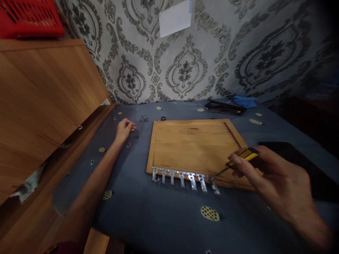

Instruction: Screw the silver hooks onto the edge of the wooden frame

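Observation:
My right hand (275,176) is closed around a screwdriver (242,157) with a yellow and black handle. Its shaft slants down to the right end of a silver metal hook strip (186,174), where the tip appears to touch. That strip, with several hooks hanging from it, lies along the near edge of a framed wooden board (196,141). Off the board's left side, my left hand (124,128) has its fingertips pressed together; whatever they hold, if anything, is too small to make out. Small dark hardware pieces (136,137) lie just beside that hand.
Grey patterned cloth (159,215) covers the work surface. Behind the left hand is a small metallic piece (144,119). Dark glasses (225,107) and a blue cloth (245,101) lie at the back. A wooden cabinet (47,98) bounds the left, and a black flat object (291,162) lies right.

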A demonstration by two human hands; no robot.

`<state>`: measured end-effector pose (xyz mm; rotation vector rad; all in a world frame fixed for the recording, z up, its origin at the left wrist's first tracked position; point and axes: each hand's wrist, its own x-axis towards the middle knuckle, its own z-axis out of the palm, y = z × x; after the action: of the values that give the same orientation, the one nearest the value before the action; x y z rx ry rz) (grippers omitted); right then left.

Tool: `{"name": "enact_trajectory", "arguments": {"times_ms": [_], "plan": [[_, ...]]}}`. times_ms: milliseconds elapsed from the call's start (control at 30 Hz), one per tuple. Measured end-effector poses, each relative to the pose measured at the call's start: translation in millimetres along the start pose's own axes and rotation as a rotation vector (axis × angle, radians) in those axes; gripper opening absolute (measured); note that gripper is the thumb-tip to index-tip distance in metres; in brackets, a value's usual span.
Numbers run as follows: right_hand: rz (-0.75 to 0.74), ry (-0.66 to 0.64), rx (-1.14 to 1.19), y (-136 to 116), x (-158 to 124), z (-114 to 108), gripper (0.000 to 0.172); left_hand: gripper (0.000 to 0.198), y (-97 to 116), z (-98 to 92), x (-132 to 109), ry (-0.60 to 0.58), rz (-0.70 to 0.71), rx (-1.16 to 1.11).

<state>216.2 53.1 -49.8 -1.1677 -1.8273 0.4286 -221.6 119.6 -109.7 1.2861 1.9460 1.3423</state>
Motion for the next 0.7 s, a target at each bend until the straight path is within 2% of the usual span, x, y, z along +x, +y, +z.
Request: {"name": "enact_trajectory", "arguments": {"times_ms": [167, 333, 467, 567, 700], "plan": [[0.032, -0.011, 0.018, -3.1, 0.3, 0.5, 0.045, 0.037, 8.0, -0.5, -17.3, -0.039, -0.059, -0.191], [0.017, -0.001, 0.048, -1.3, 0.6, 1.3, 0.04, 0.035, 19.7, 1.0, -28.3, -0.054, -0.075, -0.274], [0.021, -0.012, 0.052, -3.5, 0.5, 1.5, 0.041, 0.022, 34.5, 6.0, -39.6, -0.091, -0.06, -0.319], [-0.011, 0.006, 0.074, -3.6, -1.7, 2.2, 0.037, 0.023, 49.5, 14.5, -53.1, -0.157, -0.035, -0.361], [-0.041, 0.002, 0.176, 3.8, -5.8, 5.8, 0.03, 0.024, 70.0, 30.2, -74.8, -0.32, -0.013, -0.381]]}}
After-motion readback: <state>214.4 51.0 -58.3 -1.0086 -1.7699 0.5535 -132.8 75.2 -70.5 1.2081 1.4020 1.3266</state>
